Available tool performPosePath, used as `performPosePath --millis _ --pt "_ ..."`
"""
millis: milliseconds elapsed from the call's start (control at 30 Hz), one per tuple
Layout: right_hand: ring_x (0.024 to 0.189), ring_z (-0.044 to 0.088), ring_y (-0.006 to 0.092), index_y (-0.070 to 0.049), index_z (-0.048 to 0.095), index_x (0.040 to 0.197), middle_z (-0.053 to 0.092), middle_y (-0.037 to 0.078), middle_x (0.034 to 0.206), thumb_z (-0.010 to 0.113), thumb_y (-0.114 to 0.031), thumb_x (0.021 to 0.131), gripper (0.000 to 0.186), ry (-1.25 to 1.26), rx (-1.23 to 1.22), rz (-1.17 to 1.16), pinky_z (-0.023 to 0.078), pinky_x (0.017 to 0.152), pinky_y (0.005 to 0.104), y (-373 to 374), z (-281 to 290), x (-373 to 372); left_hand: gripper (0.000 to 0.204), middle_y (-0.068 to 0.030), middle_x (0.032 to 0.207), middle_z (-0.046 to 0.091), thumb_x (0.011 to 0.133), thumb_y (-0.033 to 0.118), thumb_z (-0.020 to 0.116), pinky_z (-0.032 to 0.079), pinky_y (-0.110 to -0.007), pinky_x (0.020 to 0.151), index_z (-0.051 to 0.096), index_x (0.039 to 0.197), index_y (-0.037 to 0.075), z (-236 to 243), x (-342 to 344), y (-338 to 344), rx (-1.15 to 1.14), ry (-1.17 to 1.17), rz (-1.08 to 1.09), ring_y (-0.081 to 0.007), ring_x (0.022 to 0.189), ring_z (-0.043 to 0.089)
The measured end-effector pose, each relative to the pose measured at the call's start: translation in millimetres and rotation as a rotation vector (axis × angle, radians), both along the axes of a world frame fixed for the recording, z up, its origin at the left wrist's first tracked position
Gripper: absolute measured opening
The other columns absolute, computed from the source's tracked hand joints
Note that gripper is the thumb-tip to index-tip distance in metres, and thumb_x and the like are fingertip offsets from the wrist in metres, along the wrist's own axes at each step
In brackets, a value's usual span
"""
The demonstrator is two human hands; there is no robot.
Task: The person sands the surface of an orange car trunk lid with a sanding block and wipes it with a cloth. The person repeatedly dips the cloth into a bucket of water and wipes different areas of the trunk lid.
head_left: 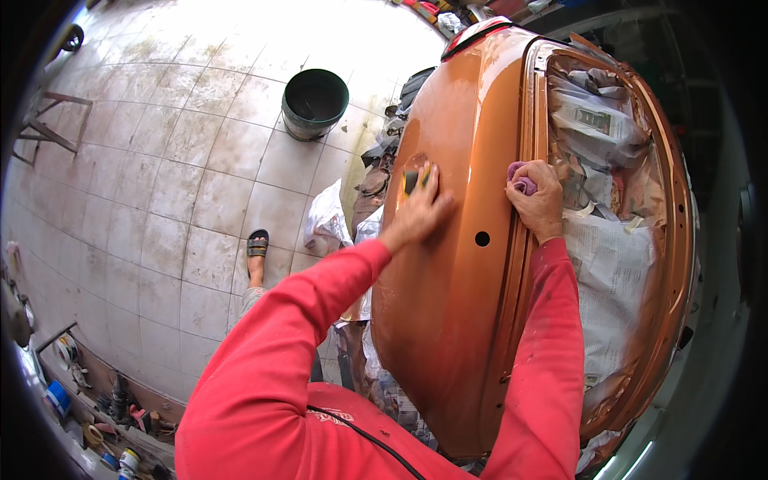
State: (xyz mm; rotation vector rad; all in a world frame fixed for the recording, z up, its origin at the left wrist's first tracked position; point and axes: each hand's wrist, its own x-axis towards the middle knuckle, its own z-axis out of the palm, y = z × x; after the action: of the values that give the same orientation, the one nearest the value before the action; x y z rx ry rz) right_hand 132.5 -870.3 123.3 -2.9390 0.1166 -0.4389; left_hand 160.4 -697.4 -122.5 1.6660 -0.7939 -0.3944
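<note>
The left grip [422, 204] is closed over a yellow-and-black block [411, 181], and it presses this block on the orange car panel [456, 152], which lies directly under it. The fingers are a little blurred. The right grip [538, 196] is clamped on a bunched purple cloth [523, 183], and it rests at the raised edge of the panel. Between the two grips, slightly nearer to the person's body, there is a round dark hole [482, 239] in the panel. To the right of the right grip, newspaper sheets [610, 272] cover the opening. Farther ahead and left of the left grip, a dark green bucket [308, 128] stands on the tiled floor [216, 160].
</note>
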Motion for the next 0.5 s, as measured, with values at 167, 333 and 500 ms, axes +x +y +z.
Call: performPosePath --millis 167,333,500 --pt "0.094 0.064 0.0303 -0.008 0.067 0.082 0.067 0.008 0.091 0.076 -0.003 0.075 0.012 0.002 -0.005 -0.037 0.052 0.087 0.0412 -7.2 9.5 -18.5 0.110 -0.0290 0.178 0.003 0.101 0.074 0.047 0.016 -0.061 0.130 0.006 0.173 0.002 9.8 -186.8 112.3 -0.108 -0.014 -0.224 -0.0471 0.166 0.004" --pt "0.094 0.065 0.0305 -0.008 0.067 0.082 0.067 0.008 0.091 0.076 -0.003 0.075 0.012 -0.006 -0.012 -0.055 0.052 0.087 0.0411 -14.4 9.3 -29.7 0.093 -0.0247 0.179 0.009 0.108 0.060 0.047 0.027 -0.053 0.129 0.013 0.172 0.001 17.8 -40.0 9.5 -0.106 -0.033 -0.099 -0.0415 0.166 0.012" --pt "0.096 0.065 0.0312 -0.008 0.069 0.085 0.068 0.008 0.093 0.077 -0.004 0.074 0.014 -0.028 -0.008 0.048 0.053 0.088 0.0412 7.5 -0.2 16.5 0.052 -0.0295 0.172 0.027 0.109 0.026 0.052 0.035 -0.052 0.126 0.041 0.153 -0.001 -9.2 96.5 -46.9 0.137 -0.599 0.197 -0.0520 0.158 0.026"
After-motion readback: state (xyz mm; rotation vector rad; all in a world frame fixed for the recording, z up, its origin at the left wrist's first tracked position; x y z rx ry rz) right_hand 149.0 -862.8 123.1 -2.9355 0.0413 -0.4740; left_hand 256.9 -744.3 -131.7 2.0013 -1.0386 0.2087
